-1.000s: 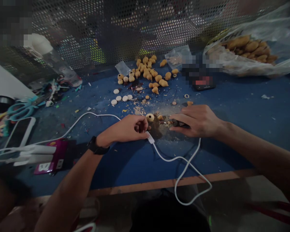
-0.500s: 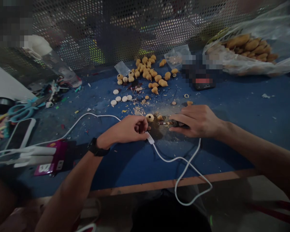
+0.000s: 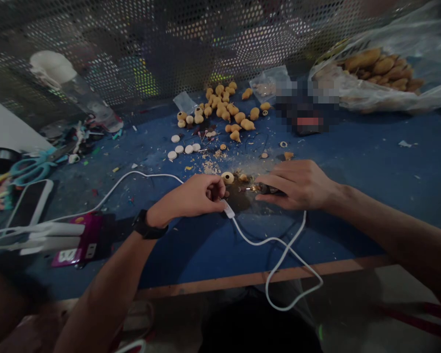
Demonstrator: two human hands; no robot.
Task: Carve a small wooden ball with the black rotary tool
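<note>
My left hand (image 3: 202, 195) is closed, fingertips curled to the thumb, around the end of a white oblong piece (image 3: 229, 211) on a white cable (image 3: 255, 243). Part of that piece is hidden by the fingers. My right hand (image 3: 297, 186) wraps round a dark pen-like rotary tool (image 3: 267, 188), its small bit (image 3: 244, 189) pointing left towards my left hand. Just beyond the fingertips of my left hand sits a small pale gourd (image 3: 227, 178) with a round dark hole. Beside it lies a small tan gourd piece (image 3: 243, 178).
Several small gourds (image 3: 220, 105) lie heaped at the back, with white discs (image 3: 189, 149) and shavings (image 3: 217, 154) nearer. A plastic bag (image 3: 375, 73) of gourds stands back right. At left are scissors (image 3: 33, 166), a phone (image 3: 29, 206) and a purple box (image 3: 83, 240) with white plugs.
The bit of the rotary tool has shifted very slightly left and looks different now. Both hands otherwise stay in almost the same place.
</note>
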